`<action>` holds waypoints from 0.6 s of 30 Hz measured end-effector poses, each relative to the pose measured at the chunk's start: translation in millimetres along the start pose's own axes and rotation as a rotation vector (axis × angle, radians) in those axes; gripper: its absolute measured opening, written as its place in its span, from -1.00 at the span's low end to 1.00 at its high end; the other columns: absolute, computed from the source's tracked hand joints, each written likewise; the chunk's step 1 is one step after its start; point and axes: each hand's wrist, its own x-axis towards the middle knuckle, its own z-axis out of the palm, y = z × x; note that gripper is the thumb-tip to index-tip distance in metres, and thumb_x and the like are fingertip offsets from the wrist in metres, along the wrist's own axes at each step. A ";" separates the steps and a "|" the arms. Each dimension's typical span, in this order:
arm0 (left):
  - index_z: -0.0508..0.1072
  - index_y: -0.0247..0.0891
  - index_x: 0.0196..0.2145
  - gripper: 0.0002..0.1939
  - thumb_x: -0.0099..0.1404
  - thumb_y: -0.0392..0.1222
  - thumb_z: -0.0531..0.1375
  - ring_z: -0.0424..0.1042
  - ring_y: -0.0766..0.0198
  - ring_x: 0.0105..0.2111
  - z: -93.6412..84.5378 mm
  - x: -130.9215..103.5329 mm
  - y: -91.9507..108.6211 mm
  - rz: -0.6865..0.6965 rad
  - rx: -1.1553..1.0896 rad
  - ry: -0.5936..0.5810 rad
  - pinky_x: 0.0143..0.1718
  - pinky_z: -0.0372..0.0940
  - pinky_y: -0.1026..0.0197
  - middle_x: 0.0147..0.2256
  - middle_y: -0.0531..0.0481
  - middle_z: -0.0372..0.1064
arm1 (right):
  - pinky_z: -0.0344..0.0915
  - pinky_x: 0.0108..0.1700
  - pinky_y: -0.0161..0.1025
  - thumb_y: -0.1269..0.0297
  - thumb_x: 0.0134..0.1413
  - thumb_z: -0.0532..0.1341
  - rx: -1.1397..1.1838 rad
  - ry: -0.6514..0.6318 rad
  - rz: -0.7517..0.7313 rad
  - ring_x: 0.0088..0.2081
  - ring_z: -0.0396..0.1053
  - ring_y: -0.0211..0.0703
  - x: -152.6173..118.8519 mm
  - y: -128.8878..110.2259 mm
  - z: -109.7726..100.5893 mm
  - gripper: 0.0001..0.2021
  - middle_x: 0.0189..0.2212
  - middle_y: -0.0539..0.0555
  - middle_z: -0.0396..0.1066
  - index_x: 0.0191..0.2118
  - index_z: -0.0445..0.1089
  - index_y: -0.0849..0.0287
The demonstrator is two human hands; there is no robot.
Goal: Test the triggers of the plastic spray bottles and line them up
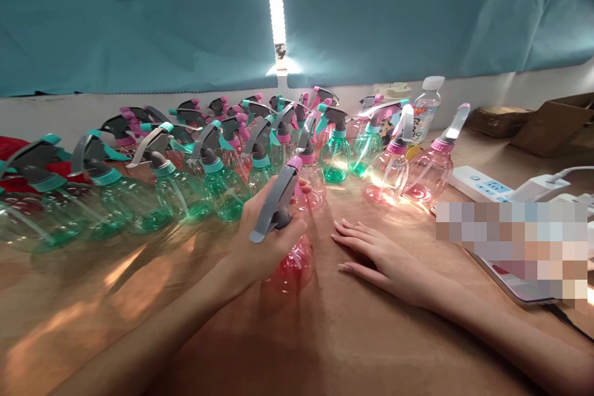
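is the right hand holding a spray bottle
No, the right hand lies flat on the table, while the left hand grips a pink spray bottle.

On the counter (pixel 371 346), the left fingers (pixel 295 230) surround a sprayer (pixel 297 267), the right fingers (pixel 356 232) resting right of it. Other sprayers (pixel 226 197) crowd left of and beyond the left fingers. Beyond the right fingers stands a bottle (pixel 427 102) behind two sprayers (pixel 388 173); rightward lie a power strip (pixel 480 184) and, farther back, boxes (pixel 552 130).

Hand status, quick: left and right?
Left hand: closed around the top of a round, transparent pink plastic spray bottle.
Right hand: open, palm down on the brown tabletop, holding nothing.
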 end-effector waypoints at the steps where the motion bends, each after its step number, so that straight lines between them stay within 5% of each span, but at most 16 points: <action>1: 0.30 -0.18 -0.26 -0.78 0.10 -0.38 0.10 0.19 0.39 -0.59 0.0 0.2 -1.5 -0.003 -0.005 0.005 -0.56 0.16 0.28 -0.50 0.15 0.19 | 0.00 0.31 0.14 -0.06 0.27 0.08 -0.005 -0.002 -0.002 0.33 0.00 0.08 -0.1 0.0 0.0 -0.43 0.30 0.16 0.11 0.28 0.20 0.13; 9: 0.32 -0.18 -0.17 -0.75 0.16 -0.35 0.13 0.17 0.40 -0.60 1.9 -0.8 -3.8 -0.005 -0.013 0.017 -0.35 0.36 0.20 -0.51 0.17 0.18 | 0.02 0.30 0.17 -0.05 0.25 0.10 0.006 0.025 -0.013 0.32 0.02 0.09 -0.6 1.5 0.7 -0.44 0.29 0.14 0.13 0.28 0.19 0.06; 18: 0.33 -0.19 -0.18 -0.78 0.18 -0.33 0.12 0.27 0.36 -0.55 1.5 -0.6 -4.2 -0.013 -0.002 -0.008 -0.30 0.35 0.18 -0.53 0.18 0.11 | 0.01 0.31 0.16 -0.07 0.26 0.08 -0.013 0.002 0.000 0.33 0.00 0.08 -0.5 1.0 0.2 -0.43 0.30 0.15 0.11 0.28 0.19 0.11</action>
